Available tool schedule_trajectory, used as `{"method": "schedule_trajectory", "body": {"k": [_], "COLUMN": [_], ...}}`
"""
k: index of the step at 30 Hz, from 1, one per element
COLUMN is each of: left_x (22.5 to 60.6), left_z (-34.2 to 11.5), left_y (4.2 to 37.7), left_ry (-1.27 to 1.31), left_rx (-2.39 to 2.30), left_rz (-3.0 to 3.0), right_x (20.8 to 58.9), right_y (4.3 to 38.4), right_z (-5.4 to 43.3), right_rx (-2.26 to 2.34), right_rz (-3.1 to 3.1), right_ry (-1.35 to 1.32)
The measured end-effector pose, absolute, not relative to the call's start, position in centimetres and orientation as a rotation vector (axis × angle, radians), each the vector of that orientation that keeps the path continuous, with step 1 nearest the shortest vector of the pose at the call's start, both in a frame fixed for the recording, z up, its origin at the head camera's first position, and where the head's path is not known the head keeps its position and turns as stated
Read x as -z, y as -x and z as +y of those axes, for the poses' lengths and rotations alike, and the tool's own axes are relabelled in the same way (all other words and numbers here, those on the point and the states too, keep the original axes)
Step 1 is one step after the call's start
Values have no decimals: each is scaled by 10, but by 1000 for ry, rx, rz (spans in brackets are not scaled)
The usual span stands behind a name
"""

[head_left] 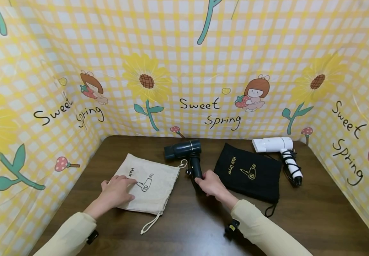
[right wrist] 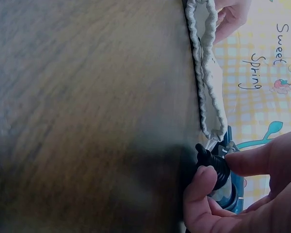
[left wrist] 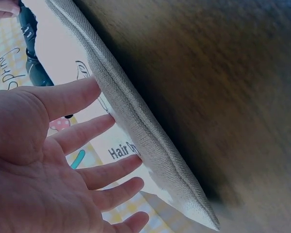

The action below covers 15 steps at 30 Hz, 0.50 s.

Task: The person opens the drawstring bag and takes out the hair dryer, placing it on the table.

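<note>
A cream drawstring bag [head_left: 154, 195] printed with a hair dryer picture lies flat on the left half of the table. My left hand [head_left: 117, 192] is spread over its left side, fingers extended; the left wrist view shows the fingertips right at the bag's seam [left wrist: 150, 131]. To the bag's right lies a dark hair dryer [head_left: 184, 149], its nozzle pointing left. My right hand [head_left: 212, 184] grips the lower end of its handle; in the right wrist view, thumb and fingers pinch the dark handle end [right wrist: 214, 165]. The cream bag's gathered mouth [right wrist: 208, 73] faces this dryer.
A black drawstring bag [head_left: 251, 174] marked "Hair Dryer" lies right of my right hand. Beyond it rests a white hair dryer [head_left: 272, 144] with its cord wound round the handle. Yellow checked cloth [head_left: 191, 71] walls the brown table [head_left: 197, 227] at the back and sides.
</note>
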State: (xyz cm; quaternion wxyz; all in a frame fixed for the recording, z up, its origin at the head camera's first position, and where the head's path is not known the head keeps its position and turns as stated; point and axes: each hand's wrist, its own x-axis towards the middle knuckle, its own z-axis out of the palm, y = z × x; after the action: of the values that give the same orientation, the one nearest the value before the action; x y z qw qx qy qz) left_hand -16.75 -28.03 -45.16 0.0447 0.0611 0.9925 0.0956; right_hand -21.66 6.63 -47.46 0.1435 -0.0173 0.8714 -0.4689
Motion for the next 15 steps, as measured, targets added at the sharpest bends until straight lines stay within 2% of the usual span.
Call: {"method": "schedule_trajectory", "body": {"k": [11,15], "left_x": [450,449], "left_z": [-283,-284], "left_y": [167,168], "left_ry": [-154,-168], "left_rx": [-309,-312], "left_rz": [3022,3023], "right_x": [490,477], "right_y": [227,223], "right_z": [67,68], "right_rx": [1311,1311], "right_rz": [2576,2597], "right_ry": [173,128]}}
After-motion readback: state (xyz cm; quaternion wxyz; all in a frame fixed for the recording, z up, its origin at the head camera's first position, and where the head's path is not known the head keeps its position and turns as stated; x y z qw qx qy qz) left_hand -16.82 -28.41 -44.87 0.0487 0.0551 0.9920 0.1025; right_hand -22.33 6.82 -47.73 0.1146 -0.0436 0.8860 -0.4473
